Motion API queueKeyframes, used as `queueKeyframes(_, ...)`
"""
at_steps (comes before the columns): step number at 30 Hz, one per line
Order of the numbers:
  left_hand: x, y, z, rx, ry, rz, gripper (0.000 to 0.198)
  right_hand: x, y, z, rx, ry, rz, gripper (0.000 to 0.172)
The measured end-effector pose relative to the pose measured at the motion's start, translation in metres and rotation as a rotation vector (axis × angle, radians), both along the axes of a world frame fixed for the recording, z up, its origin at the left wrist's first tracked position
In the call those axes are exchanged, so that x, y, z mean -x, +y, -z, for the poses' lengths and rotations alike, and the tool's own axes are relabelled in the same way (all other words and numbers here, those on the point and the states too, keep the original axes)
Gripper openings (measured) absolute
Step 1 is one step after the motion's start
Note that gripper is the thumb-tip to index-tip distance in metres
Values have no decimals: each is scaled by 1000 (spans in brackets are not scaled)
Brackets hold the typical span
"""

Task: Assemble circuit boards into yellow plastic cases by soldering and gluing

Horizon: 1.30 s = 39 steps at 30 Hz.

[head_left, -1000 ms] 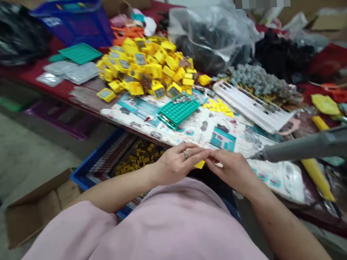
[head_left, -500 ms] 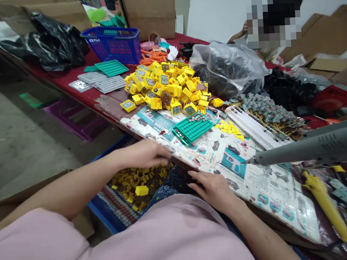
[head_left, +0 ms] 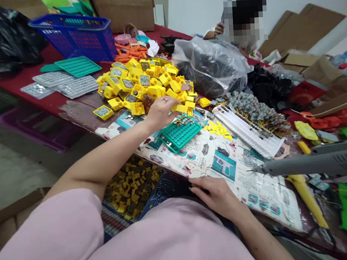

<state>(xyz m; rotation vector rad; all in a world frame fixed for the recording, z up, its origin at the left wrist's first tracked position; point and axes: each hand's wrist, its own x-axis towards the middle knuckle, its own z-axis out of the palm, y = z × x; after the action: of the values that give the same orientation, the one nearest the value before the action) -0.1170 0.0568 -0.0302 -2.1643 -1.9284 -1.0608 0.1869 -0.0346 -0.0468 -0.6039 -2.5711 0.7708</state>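
Note:
My left hand [head_left: 162, 113] is over the front right of a pile of small yellow plastic boxes [head_left: 136, 83]. Its thumb and fingers are apart, close around one yellow box [head_left: 181, 108]; whether they touch it is unclear. Just below that hand lies a green ribbed tray [head_left: 181, 135] with small round metal pieces [head_left: 184, 120] along its far side. My right hand [head_left: 216, 193] rests at the table's front edge, fingers stretched out and holding nothing visible. More yellow boxes [head_left: 130, 186] fill a container under the table edge, beside my legs.
A grey electric screwdriver [head_left: 306, 162] juts in from the right above the printed sheet [head_left: 204, 163]. Beyond are small yellow pieces [head_left: 218, 129], a white rack [head_left: 246, 130], a plastic bag [head_left: 211, 66] and a blue basket [head_left: 78, 40]. Another person [head_left: 243, 25] sits across the table.
My left hand has moved up and forward from above the container under the table edge to the yellow pile. My right hand stays at the table edge. The view has shifted somewhat to the right.

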Motion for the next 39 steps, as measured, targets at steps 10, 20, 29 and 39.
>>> queueKeyframes(10,-71,-90,24,-469,-117,704,23,6,23,3,648,406,274,91)
queueKeyframes(20,-91,-107,49,-142,-245,536,32,1,12,-5,543,283,391,67)
queueKeyframes(29,-114,-110,34,439,-972,368,47,7,16,-8,1588,315,382,75)
queueKeyframes(39,-121,-113,31,514,-1116,350,51,4,17,-3,1833,297,397,87)
